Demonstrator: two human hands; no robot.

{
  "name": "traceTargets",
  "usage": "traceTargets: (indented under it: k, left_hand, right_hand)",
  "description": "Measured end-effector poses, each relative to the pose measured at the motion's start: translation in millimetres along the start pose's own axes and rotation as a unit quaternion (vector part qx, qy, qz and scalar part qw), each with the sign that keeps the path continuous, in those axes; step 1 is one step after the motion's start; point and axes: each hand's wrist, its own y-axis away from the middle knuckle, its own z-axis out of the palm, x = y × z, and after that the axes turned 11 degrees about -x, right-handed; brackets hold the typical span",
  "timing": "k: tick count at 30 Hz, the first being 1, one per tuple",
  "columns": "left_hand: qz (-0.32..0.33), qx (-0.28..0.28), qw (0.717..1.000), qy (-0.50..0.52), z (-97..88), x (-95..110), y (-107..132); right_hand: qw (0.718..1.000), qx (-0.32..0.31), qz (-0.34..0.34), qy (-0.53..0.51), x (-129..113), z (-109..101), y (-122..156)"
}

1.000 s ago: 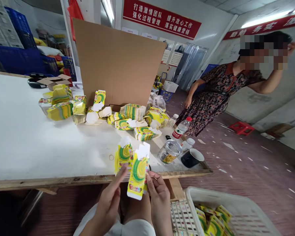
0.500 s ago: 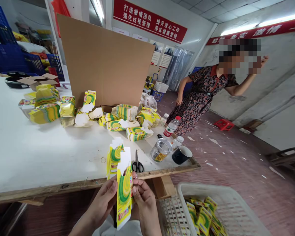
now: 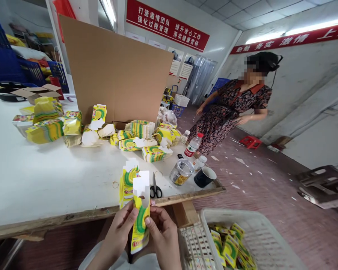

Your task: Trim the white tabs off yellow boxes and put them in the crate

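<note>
A flat yellow carton (image 3: 141, 221) with a green swirl and a white top flap stands upright between my hands, just off the table's front edge. My left hand (image 3: 120, 226) grips its left side, thumb on the front. Along the right side, my right hand (image 3: 163, 233) pinches it with the thumb pressed on the printed face. Behind it on the table lies a small stack of similar cartons (image 3: 128, 180). Black-handled scissors (image 3: 156, 190) rest beside that stack. The fingers behind the carton are partly hidden.
White basket (image 3: 205, 232) with several yellow cartons stands at lower right. On the table (image 3: 59, 183) are bundled cartons (image 3: 46, 129), a clear jar (image 3: 181, 173), a dark mug (image 3: 205, 177) and a red-capped bottle (image 3: 193, 145). A person (image 3: 231, 101) stands beyond the table; a cardboard sheet (image 3: 115, 71) stands behind.
My right thumb has moved up onto the carton's front face, and the carton sits slightly higher. The person in the background has lowered a raised arm and turned.
</note>
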Motion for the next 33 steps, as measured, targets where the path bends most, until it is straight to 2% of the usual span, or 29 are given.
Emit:
traceTargets:
  k: [6,11,15,18,22,27,31,33]
  left_hand:
    - [-0.017,0.021,1.000,0.004,9.3,-1.6,-3.1]
    - [0.010,0.020,0.998,-0.052,1.4,-5.1,-4.8]
    - [0.018,-0.036,0.995,-0.094,-4.8,-1.6,-1.5]
    - [0.011,-0.089,0.988,-0.122,-6.2,5.1,2.1]
    - [-0.018,-0.143,0.981,-0.127,-6.5,13.4,5.7]
    - [-0.049,-0.180,0.976,-0.112,-6.8,10.9,7.7]
    - [-0.047,-0.191,0.975,-0.103,-4.0,8.1,9.9]
    - [-0.044,-0.192,0.975,-0.100,-2.2,9.3,11.1]
  right_hand:
    - [0.998,0.007,0.004,0.062,7.1,0.0,-0.3]
    - [0.995,0.029,-0.020,0.090,5.0,-0.3,-1.8]
    - [0.995,0.019,-0.047,0.083,0.8,-3.7,-2.2]
    - [0.996,-0.013,-0.074,0.057,-3.4,-8.4,-1.3]
    - [0.995,-0.056,-0.071,0.032,-11.3,-16.8,1.1]
    - [0.990,-0.085,-0.049,0.097,-20.8,-28.4,1.1]
    - [0.983,-0.069,-0.062,0.159,-23.8,-32.3,-3.0]
    - [0.984,-0.054,-0.073,0.156,-22.6,-30.7,-5.0]
